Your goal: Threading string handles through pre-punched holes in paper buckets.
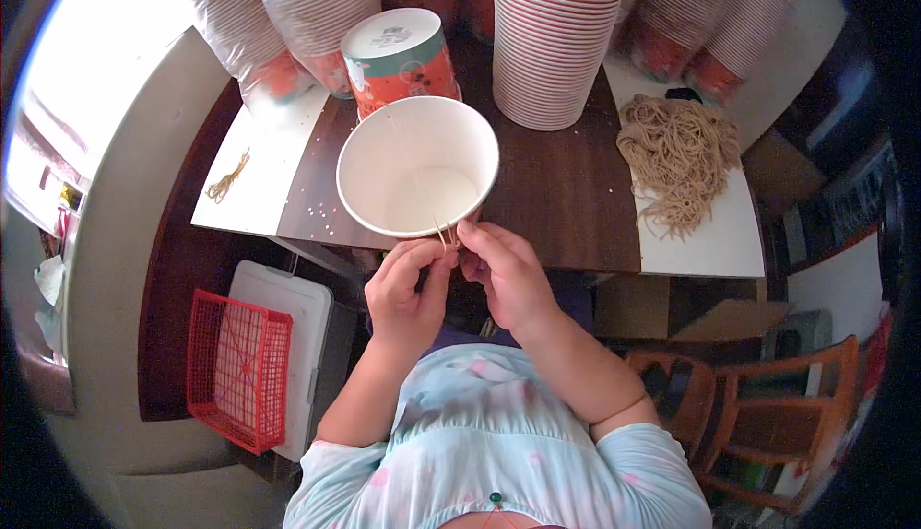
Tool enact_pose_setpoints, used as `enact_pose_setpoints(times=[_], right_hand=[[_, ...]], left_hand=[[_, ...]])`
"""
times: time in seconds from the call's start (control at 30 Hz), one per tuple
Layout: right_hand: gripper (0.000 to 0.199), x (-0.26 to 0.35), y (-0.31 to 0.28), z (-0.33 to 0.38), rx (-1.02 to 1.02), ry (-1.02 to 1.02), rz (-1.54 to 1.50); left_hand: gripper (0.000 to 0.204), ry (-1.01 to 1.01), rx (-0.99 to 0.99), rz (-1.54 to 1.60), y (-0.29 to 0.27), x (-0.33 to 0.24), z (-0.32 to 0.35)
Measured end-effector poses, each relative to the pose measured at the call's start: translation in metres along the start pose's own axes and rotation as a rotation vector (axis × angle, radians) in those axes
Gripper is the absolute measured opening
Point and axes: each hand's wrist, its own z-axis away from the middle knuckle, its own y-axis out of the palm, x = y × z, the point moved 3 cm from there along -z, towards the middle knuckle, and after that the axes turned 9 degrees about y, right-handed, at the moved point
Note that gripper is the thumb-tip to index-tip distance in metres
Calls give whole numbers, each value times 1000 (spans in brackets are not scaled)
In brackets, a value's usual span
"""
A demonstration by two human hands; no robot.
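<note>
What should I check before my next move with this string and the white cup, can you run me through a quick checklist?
1. Both hands on the string: left hand and right hand pinch the thin tan string: ok.
2. String reaches the rim of the white paper cup: ok.
3. String fastened to the cup: cannot tell, too fine.
4. Cup held steady: it is tilted at the table edge: cannot tell.
5. Spare strings within reach: pile of strings on the right: ok.
6. More cups ready: stack of cups behind: ok.
</note>
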Motion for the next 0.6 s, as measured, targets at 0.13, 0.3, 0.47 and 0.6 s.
enact_pose_setpoints(times=[0.13, 0.3, 0.47, 0.6], right_hand=[[16, -3, 1, -2, 13, 118, -89], [18, 5, -12, -12, -56, -109, 199], [18, 36, 7, 3, -522, -772, 1399], [20, 45, 10, 14, -326, -603, 1270]], left_hand=[[7, -57, 26, 34, -3, 2, 1], [4, -96, -34, 3, -14, 3, -3], [3, -106, 29, 62, -6, 0, -9], [4, -38, -2, 90, -16, 0, -16]])
